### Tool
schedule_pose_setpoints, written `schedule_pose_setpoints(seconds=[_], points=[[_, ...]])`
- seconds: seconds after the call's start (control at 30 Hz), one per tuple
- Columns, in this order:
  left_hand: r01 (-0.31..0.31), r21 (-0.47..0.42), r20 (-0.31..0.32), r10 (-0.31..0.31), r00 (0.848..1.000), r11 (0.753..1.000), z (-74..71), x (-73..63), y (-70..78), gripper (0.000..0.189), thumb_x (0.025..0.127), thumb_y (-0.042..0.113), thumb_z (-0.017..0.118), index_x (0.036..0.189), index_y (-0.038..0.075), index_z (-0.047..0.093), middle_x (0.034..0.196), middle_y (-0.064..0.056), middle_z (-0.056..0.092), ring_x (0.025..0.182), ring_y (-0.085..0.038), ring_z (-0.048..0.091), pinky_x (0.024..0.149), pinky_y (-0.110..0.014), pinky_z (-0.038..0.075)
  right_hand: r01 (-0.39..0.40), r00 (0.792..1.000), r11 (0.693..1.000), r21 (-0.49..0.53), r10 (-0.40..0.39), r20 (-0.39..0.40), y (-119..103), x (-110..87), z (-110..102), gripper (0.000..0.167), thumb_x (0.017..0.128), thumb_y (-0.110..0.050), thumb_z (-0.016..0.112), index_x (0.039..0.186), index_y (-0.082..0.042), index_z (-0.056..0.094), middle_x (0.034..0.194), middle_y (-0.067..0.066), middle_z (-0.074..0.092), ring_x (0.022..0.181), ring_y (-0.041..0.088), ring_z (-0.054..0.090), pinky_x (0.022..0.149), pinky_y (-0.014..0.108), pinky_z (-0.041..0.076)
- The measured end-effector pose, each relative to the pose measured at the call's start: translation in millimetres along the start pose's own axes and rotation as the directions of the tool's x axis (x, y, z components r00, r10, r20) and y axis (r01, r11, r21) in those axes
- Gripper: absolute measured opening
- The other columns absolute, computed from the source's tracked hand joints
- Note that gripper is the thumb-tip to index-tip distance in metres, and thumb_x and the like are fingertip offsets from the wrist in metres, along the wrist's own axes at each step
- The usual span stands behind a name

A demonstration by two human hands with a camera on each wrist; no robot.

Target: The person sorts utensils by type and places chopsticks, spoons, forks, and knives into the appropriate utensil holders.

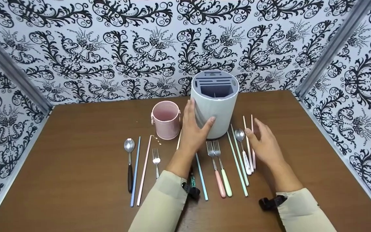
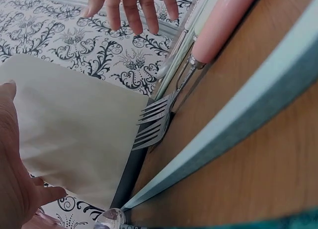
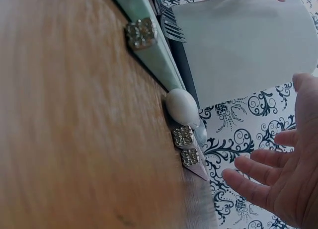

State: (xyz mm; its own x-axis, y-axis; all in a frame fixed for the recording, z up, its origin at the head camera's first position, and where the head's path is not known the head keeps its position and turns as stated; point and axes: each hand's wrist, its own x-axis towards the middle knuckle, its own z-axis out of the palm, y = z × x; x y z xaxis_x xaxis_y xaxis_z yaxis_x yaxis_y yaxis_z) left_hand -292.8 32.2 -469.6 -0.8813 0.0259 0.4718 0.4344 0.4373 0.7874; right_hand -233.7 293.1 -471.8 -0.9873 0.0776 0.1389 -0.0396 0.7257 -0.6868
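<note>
A tall white utensil holder [image 1: 214, 112] with a grey slotted top stands upright toward the back of the table. My left hand [image 1: 192, 130] lies along its left side, fingers extended and thumb spread across the front. To the right of the holder, my right hand [image 1: 266, 143] hovers with spread fingers and nothing in it, over pale pink chopsticks [image 1: 254, 158] and a white-handled spoon [image 1: 246, 162]. In front of the holder lie a pink-handled fork [image 1: 219, 183] and a green-handled fork [image 1: 226, 183], tines toward its base. Light green chopsticks [image 1: 239, 164] lie just right of them.
A pink cup [image 1: 167, 129] stands left of the holder. Left of my forearm lie a black-handled spoon [image 1: 129, 170], a blue chopstick [image 1: 135, 174], a pink chopstick [image 1: 144, 174] and a fork [image 1: 156, 159]. Another blue chopstick [image 1: 202, 178] lies beside my left sleeve. Patterned walls [image 1: 140, 48] enclose the table.
</note>
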Motion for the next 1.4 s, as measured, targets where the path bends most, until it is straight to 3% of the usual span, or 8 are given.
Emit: schedule_pose_setpoints(seconds=[0.37, 0.53, 0.77, 0.9, 1.13, 1.4], points=[[0.021, -0.031, 0.011, -0.021, 1.0, 0.999, 1.9, 2.1, -8.2, 0.101, 0.091, 0.042, 0.079, 0.166, 0.012, 0.019, 0.168, -0.021, 0.029, 0.156, -0.036, 0.029, 0.128, -0.05, 0.027, -0.034, 0.998, 0.999, -0.015, 0.034, 0.043, 8.3, 3.9, -4.5, 0.085, 0.105, -0.059, 0.047, 0.163, -0.002, 0.025, 0.164, 0.03, 0.031, 0.15, 0.051, 0.033, 0.123, 0.067, 0.025], [0.033, -0.049, 0.017, -0.032, 0.999, 0.998, 2.2, 4.2, -10.7, 0.101, 0.091, 0.039, 0.08, 0.166, 0.01, 0.019, 0.167, -0.019, 0.031, 0.156, -0.034, 0.031, 0.129, -0.048, 0.027, -0.055, 0.996, 0.998, -0.032, 0.058, 0.071, 11.0, 2.9, -5.4, 0.088, 0.104, -0.062, 0.047, 0.163, -0.002, 0.024, 0.161, 0.031, 0.035, 0.139, 0.049, 0.048, 0.117, 0.066, 0.035], [0.076, -0.075, 0.047, -0.073, 0.996, 0.994, 0.8, 3.9, -11.6, 0.101, 0.091, 0.038, 0.08, 0.167, 0.012, 0.018, 0.168, -0.017, 0.03, 0.157, -0.032, 0.029, 0.129, -0.047, 0.027, -0.065, 0.993, 0.996, -0.066, 0.071, 0.097, 14.8, 2.6, -2.8, 0.089, 0.103, -0.059, 0.052, 0.161, 0.004, 0.028, 0.144, 0.033, 0.048, 0.118, 0.042, 0.061, 0.1, 0.058, 0.05], [0.097, -0.079, 0.057, -0.093, 0.994, 0.992, -0.1, 2.7, -11.6, 0.101, 0.091, 0.04, 0.079, 0.167, 0.014, 0.017, 0.169, -0.016, 0.029, 0.157, -0.032, 0.028, 0.129, -0.048, 0.028, -0.069, 0.991, 0.993, -0.1, 0.08, 0.111, 16.2, 2.6, -1.8, 0.083, 0.104, -0.049, 0.055, 0.158, 0.008, 0.03, 0.139, 0.033, 0.051, 0.109, 0.039, 0.062, 0.093, 0.055, 0.053], [0.103, -0.08, 0.052, -0.099, 0.994, 0.991, 0.5, 2.4, -12.0, 0.102, 0.091, 0.039, 0.08, 0.167, 0.014, 0.018, 0.168, -0.016, 0.03, 0.157, -0.033, 0.029, 0.129, -0.047, 0.027, -0.042, 0.991, 0.989, -0.142, 0.059, 0.118, 19.2, 4.6, 0.3, 0.064, 0.101, -0.025, 0.062, 0.147, 0.015, 0.043, 0.12, 0.032, 0.061, 0.109, 0.044, 0.061, 0.098, 0.06, 0.05], [0.097, -0.071, 0.046, -0.094, 0.995, 0.993, 0.9, 2.4, -12.0, 0.102, 0.09, 0.039, 0.08, 0.167, 0.012, 0.018, 0.168, -0.016, 0.031, 0.156, -0.032, 0.03, 0.129, -0.046, 0.027, -0.023, 0.991, 0.985, -0.169, 0.044, 0.124, 24.5, 4.4, 2.6, 0.051, 0.097, -0.016, 0.064, 0.133, 0.017, 0.054, 0.11, 0.029, 0.062, 0.105, 0.043, 0.061, 0.097, 0.06, 0.05]])
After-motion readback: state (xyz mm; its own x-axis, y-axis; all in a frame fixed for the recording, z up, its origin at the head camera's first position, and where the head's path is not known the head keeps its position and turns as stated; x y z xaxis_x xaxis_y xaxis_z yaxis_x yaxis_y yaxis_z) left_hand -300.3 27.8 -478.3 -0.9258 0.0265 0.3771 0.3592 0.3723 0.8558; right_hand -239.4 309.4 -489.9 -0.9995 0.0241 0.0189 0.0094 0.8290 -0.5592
